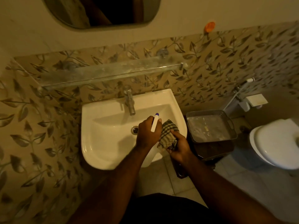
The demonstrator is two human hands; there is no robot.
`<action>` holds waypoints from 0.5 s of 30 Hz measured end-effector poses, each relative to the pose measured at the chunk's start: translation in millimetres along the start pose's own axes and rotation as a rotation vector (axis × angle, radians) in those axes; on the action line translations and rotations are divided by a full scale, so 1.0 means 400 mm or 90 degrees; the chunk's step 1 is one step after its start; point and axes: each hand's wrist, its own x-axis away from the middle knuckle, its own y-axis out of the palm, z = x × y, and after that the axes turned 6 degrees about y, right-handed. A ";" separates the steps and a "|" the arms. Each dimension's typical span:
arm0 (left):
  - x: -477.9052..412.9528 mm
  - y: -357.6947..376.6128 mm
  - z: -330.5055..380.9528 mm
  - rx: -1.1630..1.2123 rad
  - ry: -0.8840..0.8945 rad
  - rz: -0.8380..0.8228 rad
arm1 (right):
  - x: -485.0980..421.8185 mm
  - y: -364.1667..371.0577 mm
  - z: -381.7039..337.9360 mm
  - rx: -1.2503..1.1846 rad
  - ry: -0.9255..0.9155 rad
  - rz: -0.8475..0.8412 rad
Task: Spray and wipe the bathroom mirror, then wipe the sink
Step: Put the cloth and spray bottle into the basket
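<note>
Here, left hand [148,133] grip clenched on spray bottle [155,122], nozzle toward wall, right hand [178,147] gripping checked cloth [169,134].

Sink [100,143] white, tap [130,101] silver metal; spray bottle [154,122] white with blue tip. Cloth [168,135] checked, dark green/grey on cream. Wall tiles [226,59] tan with grey-brown leaf-and-vine pattern, toilet lid [275,143] white, wall hook [209,26] orange, floor tiles [242,183] pale grey.
</note>
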 end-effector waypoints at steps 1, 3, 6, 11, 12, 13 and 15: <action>0.005 0.022 0.028 0.005 0.000 0.005 | 0.008 -0.025 -0.016 -0.011 -0.004 -0.006; 0.013 0.068 0.079 0.031 0.009 0.004 | 0.018 -0.072 -0.049 -0.032 -0.015 -0.021; 0.017 0.139 0.150 0.065 0.048 -0.002 | 0.035 -0.144 -0.100 -0.074 -0.015 -0.016; -0.012 0.246 0.236 0.117 0.087 -0.030 | 0.055 -0.239 -0.178 -0.164 -0.039 0.005; -0.024 0.267 0.247 0.116 0.092 -0.042 | 0.053 -0.253 -0.191 -0.174 -0.045 0.011; -0.038 0.287 0.255 0.113 0.099 -0.055 | 0.051 -0.266 -0.205 -0.189 -0.048 0.014; -0.067 0.328 0.264 0.100 0.120 -0.075 | 0.043 -0.283 -0.232 -0.205 -0.056 0.026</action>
